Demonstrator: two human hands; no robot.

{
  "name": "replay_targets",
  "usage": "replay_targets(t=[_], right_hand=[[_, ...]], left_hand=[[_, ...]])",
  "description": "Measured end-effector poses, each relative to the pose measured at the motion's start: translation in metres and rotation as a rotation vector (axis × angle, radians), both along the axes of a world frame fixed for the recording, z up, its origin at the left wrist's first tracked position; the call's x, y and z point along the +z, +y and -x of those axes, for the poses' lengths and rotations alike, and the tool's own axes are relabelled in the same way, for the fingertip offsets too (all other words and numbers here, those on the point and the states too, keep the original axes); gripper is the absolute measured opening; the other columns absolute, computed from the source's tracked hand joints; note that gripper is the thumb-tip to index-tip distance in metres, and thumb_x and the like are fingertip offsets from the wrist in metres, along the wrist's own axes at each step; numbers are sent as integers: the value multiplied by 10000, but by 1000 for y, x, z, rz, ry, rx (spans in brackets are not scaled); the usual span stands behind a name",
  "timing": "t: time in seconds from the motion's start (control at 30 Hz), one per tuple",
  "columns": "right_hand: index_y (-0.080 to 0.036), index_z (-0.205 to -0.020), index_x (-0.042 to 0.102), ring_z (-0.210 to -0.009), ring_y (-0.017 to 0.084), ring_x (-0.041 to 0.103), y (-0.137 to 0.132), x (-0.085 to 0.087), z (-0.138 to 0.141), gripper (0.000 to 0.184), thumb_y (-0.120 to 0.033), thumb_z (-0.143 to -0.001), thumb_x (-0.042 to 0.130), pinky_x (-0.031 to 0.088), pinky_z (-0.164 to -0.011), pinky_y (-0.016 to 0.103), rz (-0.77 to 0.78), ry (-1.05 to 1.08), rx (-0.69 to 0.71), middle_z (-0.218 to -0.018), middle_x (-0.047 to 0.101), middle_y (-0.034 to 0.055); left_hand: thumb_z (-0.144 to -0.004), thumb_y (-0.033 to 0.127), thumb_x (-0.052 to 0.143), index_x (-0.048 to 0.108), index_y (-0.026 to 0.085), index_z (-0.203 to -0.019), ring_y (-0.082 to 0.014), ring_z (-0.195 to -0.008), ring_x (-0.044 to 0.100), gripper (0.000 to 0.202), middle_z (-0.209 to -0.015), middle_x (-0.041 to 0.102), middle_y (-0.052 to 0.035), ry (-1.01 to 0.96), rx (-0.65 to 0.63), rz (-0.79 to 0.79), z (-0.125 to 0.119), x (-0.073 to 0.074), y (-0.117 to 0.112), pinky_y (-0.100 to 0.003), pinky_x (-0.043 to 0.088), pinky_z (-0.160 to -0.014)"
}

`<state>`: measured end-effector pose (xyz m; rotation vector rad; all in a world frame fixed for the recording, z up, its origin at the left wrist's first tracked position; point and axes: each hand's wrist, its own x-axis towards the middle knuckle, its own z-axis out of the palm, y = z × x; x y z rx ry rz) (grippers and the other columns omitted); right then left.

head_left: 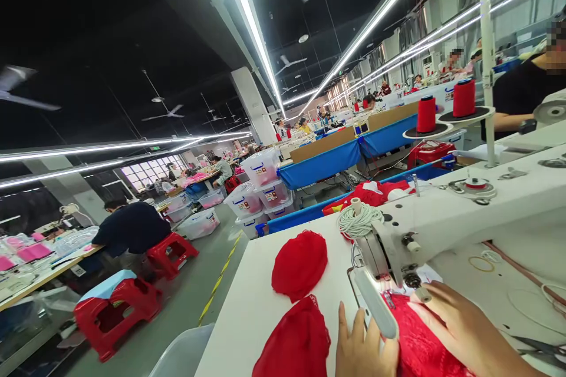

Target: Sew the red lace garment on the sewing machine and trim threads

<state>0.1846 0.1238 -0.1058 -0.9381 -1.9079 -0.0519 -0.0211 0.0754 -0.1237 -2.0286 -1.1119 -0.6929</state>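
My left hand [360, 347] lies flat with fingers stretched out on red lace fabric [415, 347] at the bottom of the view. My right hand [460, 324] rests on the same fabric just right of the needle area, fingers extended and pressing it down. Above both hands stands a white sewing machine [446, 218] with its head over the fabric. Two red lace cup pieces [299, 264] lie on the white table [256, 300] left of my hands. A coil of white cord [358, 219] sits on the machine's end.
Two red thread cones [463, 97] stand on a rack behind the machine. Scissors [537, 349] lie at the right. Red stools [115, 306] and stacked clear bins [260, 188] line the aisle at left. Other people sit at benches around the hall.
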Motion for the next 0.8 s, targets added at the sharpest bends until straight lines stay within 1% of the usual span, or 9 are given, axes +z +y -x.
replay_targets(t=[0.1, 0.17, 0.33, 0.4, 0.47, 0.6, 0.67, 0.73, 0.8], right_hand=[[-244, -755, 631, -650, 167, 669, -1, 1, -1, 366, -291, -999, 362, 561, -581, 262, 25, -3, 47, -735, 680, 35], [-250, -804, 652, -665, 164, 668, -3, 2, -2, 295, -258, -977, 413, 562, -594, 258, 33, -40, 107, -748, 677, 30], [-244, -796, 621, -624, 152, 627, -9, 1, -2, 231, -207, -943, 447, 538, -571, 260, 156, -89, 163, -713, 625, 9], [-242, -797, 625, -619, 153, 627, -10, 0, -1, 256, -206, -949, 422, 533, -568, 265, 193, -77, 131, -734, 631, 12], [-245, -809, 639, -663, 168, 646, -10, 1, -1, 257, -207, -942, 424, 529, -570, 268, 195, -89, 112, -785, 660, 25], [-237, -815, 658, -749, 198, 661, -9, 10, -3, 242, -175, -909, 443, 526, -600, 281, 155, -176, 136, -826, 691, 42], [-224, -807, 655, -768, 208, 654, -8, 14, -4, 256, -167, -910, 427, 525, -646, 305, 169, -207, 145, -832, 692, 52], [-216, -772, 640, -762, 213, 645, -9, 16, -6, 266, -181, -916, 419, 517, -672, 326, 203, -225, 154, -831, 688, 57], [-221, -739, 621, -699, 200, 631, -15, 20, -10, 275, -204, -925, 419, 502, -643, 317, 238, -237, 162, -783, 676, 39]], left_hand=[[-801, 820, 246, 675, 268, -679, -242, -727, 664, 710, -694, 711, -42, -74, 6, -114, 2, 1, 2, -542, 339, -1081], [-813, 801, 259, 672, 263, -663, -245, -694, 666, 695, -727, 729, -53, -54, -3, -130, 7, 5, 0, -558, 339, -1075], [-949, 375, 416, 687, 288, -803, -189, -735, 676, 320, -860, 760, 7, 23, -29, -74, 32, 19, -17, -471, 402, -1048], [-933, 355, 486, 687, 311, -834, -181, -786, 680, 228, -903, 758, 38, 94, 11, 45, 43, 25, -26, -432, 445, -1000], [-882, 437, 582, 698, 328, -813, -191, -848, 679, 174, -855, 750, 52, 154, 61, 242, 49, 34, -35, -409, 466, -968], [-781, 490, 685, 712, 266, -659, -221, -781, 667, 257, -683, 698, 10, 60, 230, 571, 38, 69, -46, -460, 458, -960], [-859, 377, 623, 729, 234, -737, -230, -855, 666, 215, -803, 721, -18, 37, 329, 773, 24, 92, -46, -461, 439, -979], [-926, 317, 526, 724, 183, -803, -246, -887, 659, 269, -883, 716, -69, 58, 447, 926, 10, 113, -41, -424, 461, -922], [-957, 280, 458, 694, 167, -915, -247, -911, 648, 265, -950, 701, -78, 7, 525, 980, 0, 124, -34, -391, 469, -857]])
